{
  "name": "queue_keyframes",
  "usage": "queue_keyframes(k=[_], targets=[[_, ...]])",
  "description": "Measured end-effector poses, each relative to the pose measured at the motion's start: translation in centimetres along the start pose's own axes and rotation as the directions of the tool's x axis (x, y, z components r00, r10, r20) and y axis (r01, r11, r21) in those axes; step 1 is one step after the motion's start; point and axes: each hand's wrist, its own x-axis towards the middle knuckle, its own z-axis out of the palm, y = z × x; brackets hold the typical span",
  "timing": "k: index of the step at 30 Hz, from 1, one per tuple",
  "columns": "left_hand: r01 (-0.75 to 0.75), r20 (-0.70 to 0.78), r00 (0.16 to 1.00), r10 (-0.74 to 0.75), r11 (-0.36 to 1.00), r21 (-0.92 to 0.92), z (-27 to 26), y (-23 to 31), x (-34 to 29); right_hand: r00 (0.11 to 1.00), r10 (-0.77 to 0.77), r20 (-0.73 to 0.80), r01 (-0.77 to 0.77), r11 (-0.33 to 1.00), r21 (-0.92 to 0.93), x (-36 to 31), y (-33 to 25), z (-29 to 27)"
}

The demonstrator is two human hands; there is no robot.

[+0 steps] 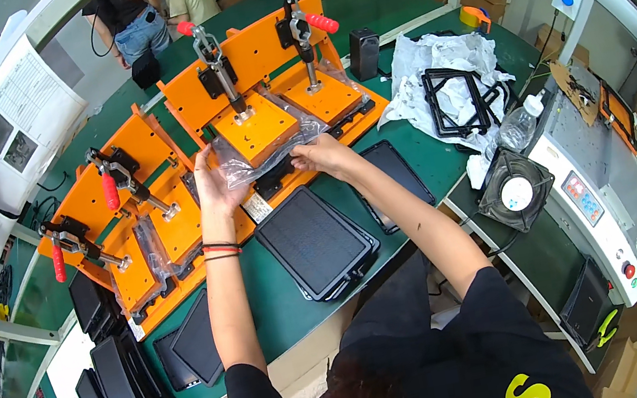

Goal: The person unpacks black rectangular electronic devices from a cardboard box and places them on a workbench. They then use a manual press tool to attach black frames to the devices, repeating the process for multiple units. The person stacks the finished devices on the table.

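Black rectangular plastic panels with thin raised rims (313, 238) lie piled at 5 o'clock from the film, near the front of the green tabletop (276, 321), perhaps to keep them within reach. Beyond them, the right hand (319, 156) has its grip pinching what appears to be the front edge of a clear, thin plastic film (241, 172), while the left hand (215, 185) supports the opposite end, fingers raised; whether that grip is closed I cannot tell. Holding both ends probably keeps the limp sheet spread. It lies at the front of an orange rectangular block (255, 129), looking glossy, creased and slightly bunched, transparent enough to show dark material underneath. At 12 o'clock, a steel toggle clamp with a red handle (219, 71) reaches down to the block, seemingly to bear on it. Farther off, at 11 o'clock, two people (143, 27) are beyond the tabletop.
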Motion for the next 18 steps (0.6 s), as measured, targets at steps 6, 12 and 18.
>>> queue_keyframes(k=[6,12,18], targets=[[0.050,0.101,0.993,-0.054,0.998,0.044,-1.7,1.3,1.1,1.000,-0.011,0.010,0.011,1.000,0.015,-3.4,0.6,-2.4],[-0.121,0.060,0.990,0.124,0.991,-0.057,-1.3,-0.9,1.5,0.987,-0.087,-0.134,0.103,0.988,0.115,-12.1,1.6,-4.9],[-0.330,0.016,0.938,0.347,0.906,-0.264,-5.4,-0.5,5.8,0.924,-0.227,-0.308,0.252,0.967,0.046,-18.5,1.1,-6.8]])
